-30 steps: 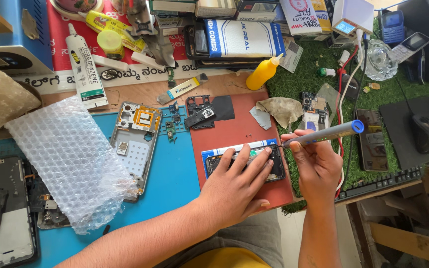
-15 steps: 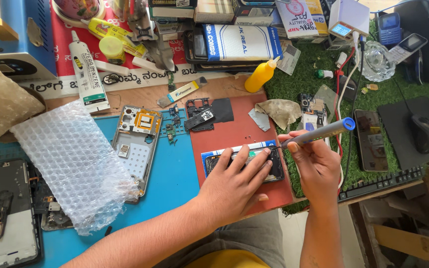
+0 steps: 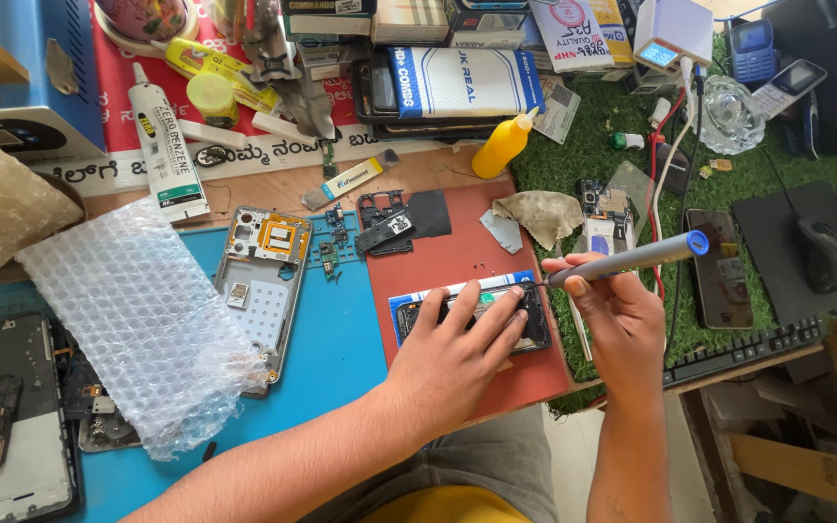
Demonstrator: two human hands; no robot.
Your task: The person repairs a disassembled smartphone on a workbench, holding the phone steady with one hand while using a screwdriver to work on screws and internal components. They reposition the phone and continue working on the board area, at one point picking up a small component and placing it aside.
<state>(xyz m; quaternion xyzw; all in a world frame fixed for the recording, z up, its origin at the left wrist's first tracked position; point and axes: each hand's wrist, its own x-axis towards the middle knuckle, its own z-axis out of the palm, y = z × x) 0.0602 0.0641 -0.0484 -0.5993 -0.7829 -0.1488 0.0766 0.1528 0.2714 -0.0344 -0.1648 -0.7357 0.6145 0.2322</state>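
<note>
An opened smartphone (image 3: pixel 417 312) lies on a red mat (image 3: pixel 457 254) near the table's front edge. My left hand (image 3: pixel 457 353) rests flat on it, fingers spread across its body and pressing it down. My right hand (image 3: pixel 612 324) grips a grey screwdriver with a blue cap (image 3: pixel 632 257), held nearly level. Its tip meets the phone's right end at the upper corner. A phone frame with an orange part (image 3: pixel 263 281) lies on the blue mat (image 3: pixel 331 358) to the left.
Bubble wrap (image 3: pixel 138 320) covers the left of the blue mat. A yellow squeeze bottle (image 3: pixel 501 145), white glue tube (image 3: pixel 169 155), cloth (image 3: pixel 540 213), loose phone parts (image 3: pixel 399 218), a dark phone (image 3: pixel 719 266), mouse (image 3: pixel 823 254) and keyboard (image 3: pixel 743 353) surround the work area.
The screwdriver's tip has settled lower against the phone's right end. My left hand has stayed on the phone.
</note>
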